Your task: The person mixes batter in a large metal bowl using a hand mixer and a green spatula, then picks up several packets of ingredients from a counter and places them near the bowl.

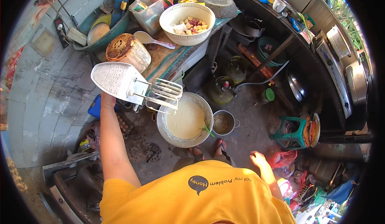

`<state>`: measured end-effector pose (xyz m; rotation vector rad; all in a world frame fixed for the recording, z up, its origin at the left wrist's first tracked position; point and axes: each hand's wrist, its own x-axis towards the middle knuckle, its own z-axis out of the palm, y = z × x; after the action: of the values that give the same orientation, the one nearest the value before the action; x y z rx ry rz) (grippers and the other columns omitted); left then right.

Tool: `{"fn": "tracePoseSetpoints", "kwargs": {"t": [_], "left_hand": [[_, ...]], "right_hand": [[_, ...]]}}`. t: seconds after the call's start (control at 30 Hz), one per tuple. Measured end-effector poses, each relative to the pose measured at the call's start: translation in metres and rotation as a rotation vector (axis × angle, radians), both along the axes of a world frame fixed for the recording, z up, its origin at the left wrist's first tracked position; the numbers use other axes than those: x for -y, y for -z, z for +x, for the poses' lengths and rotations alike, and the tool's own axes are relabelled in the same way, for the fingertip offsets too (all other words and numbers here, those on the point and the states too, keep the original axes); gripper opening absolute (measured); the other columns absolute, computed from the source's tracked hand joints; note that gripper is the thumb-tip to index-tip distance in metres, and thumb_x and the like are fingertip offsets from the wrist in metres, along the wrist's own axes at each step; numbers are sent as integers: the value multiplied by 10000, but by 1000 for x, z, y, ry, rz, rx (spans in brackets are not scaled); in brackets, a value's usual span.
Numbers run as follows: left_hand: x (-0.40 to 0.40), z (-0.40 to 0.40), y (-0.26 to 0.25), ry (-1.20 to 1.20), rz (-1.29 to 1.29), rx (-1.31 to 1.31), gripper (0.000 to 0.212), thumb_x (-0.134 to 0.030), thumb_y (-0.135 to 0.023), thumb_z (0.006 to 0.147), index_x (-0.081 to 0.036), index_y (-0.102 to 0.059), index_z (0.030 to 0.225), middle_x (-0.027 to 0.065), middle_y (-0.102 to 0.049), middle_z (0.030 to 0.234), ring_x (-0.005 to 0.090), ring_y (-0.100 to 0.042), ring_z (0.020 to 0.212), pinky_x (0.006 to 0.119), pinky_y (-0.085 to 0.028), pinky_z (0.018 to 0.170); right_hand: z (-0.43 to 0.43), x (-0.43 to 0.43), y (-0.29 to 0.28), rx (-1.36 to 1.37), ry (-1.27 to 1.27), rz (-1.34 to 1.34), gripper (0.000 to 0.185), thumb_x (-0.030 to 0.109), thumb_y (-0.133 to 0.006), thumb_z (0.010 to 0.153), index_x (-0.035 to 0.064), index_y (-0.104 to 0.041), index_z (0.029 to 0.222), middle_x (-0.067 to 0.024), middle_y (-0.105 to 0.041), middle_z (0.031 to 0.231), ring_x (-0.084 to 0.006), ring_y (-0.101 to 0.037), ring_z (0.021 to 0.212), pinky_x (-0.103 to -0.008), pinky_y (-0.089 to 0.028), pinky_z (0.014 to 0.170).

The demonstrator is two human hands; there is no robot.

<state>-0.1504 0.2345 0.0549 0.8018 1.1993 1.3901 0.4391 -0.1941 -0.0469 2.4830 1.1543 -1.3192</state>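
My left hand (108, 100) is raised at the left, mostly hidden behind the white electric hand mixer (118, 81) that it holds. The mixer's metal beaters (165, 94) are coated with batter and reach over the left rim of a large metal bowl (210, 120). Pale, creamy batter (185, 120) fills the bowl's bottom, and a green utensil handle (208, 130) sticks out at its right side. A small metal pot (236, 127) with some liquid stands just right of the bowl. Low at the right, my right hand (257, 158) hangs with nothing in it, near a red plastic bag.
A table holds a basin of red and yellow pieces (168, 33), a rusty-bottomed pot (135, 54) and a rice paddle (159, 43). Two gas cylinders (222, 94) stand beyond the small pot. A green plastic stool (290, 132) and the red plastic bag (284, 158) are at the right.
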Motion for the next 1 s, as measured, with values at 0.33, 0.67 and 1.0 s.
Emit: {"fn": "tracePoseSetpoints", "kwargs": {"t": [0.33,0.67,1.0], "left_hand": [[5,19,-15,-71,58,31,421,-202,-550,893,-12,-475,1261,105,-586,1186,207,-596,1042,332,-493,872],[-24,11,3,-66,195,102,409,-151,-574,869,1,-483,1237,134,-596,1153,239,-617,998,366,-526,819],[-40,-3,31,59,275,313,453,-272,-412,945,2,-421,1307,180,-523,1256,305,-561,1096,429,-502,904]], "right_hand": [[8,3,4,13,-7,19,393,304,-572,840,88,-569,1168,-149,-595,1170,-309,-544,1116,-370,-425,966],[1,-5,-6,40,-62,-1,397,301,-569,842,80,-566,1172,-159,-589,1177,-309,-538,1125,-373,-418,975],[-2,-20,-4,31,-105,3,399,293,-576,842,74,-562,1175,-162,-595,1162,-308,-547,1109,-377,-425,962]]}}
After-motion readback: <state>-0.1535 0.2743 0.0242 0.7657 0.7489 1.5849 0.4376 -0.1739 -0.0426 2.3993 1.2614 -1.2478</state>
